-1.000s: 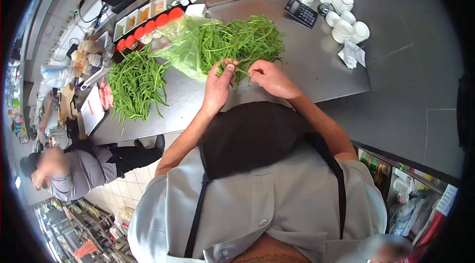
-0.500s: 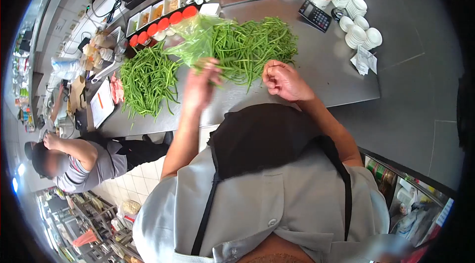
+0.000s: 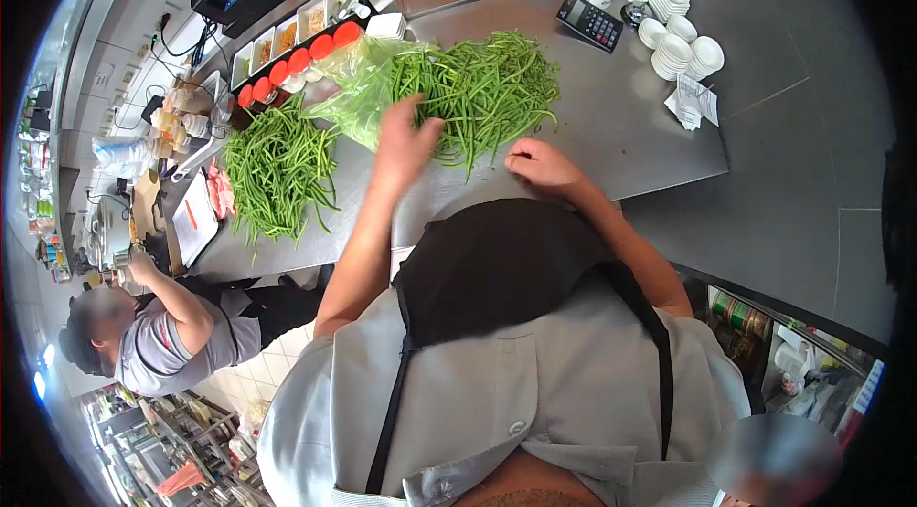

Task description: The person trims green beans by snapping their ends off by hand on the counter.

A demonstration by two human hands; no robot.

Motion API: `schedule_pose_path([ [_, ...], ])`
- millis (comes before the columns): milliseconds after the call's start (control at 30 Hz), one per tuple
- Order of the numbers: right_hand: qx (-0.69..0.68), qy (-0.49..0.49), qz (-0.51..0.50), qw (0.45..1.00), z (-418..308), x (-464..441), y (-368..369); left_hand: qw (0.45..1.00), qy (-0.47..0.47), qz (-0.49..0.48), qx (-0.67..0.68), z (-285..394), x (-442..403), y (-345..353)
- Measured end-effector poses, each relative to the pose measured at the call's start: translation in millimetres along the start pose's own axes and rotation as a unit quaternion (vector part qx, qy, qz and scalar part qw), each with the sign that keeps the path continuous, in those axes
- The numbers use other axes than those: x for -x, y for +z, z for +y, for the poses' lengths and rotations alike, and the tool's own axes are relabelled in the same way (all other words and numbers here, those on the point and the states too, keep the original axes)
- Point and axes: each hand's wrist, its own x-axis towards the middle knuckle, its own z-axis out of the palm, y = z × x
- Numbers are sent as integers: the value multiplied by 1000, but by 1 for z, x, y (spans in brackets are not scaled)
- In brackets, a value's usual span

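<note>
Two heaps of green beans lie on the steel counter. My left hand is over the near edge of the right heap, thumb and fingers apart, with nothing visible in it; it is slightly blurred. Beside it a crumpled, see-through green plastic bag lies between the heaps. My right hand hovers at the near right edge of the same heap, fingers curled together. Whatever those fingers pinch, if anything, is hidden. The left heap is apart from both hands.
Red-lidded jars and a row of ingredient trays line the back. A calculator, stacked white dishes and paper slips are at right. A co-worker stands at left, near a clipboard.
My left hand has turned and its fingers have spread beside the bag. My right hand has drawn slightly away from the heap. The co-worker's arm has come down from their head.
</note>
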Motion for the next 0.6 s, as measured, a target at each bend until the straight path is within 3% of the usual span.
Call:
schedule_pose_path([
  [67, 33, -9, -16, 999, -3, 3, 1, 996, 22, -67, -51, 29, -3, 36],
  [167, 49, 21, -49, 997, -2, 9, -2, 964, 109, -62, -233, 46, 4, 70],
  [367, 49, 29, -5, 998, 2, 25, -7, 962, 103, -106, -229, 20, -17, 78],
  [400, 52, 15, 6, 999, 4, 26, -8, 969, 129, -80, -196, 18, -16, 74],
  [600, 28, 39, 10, 999, 1, 27, -9, 992, 49, -102, -51, 5, -26, 44],
])
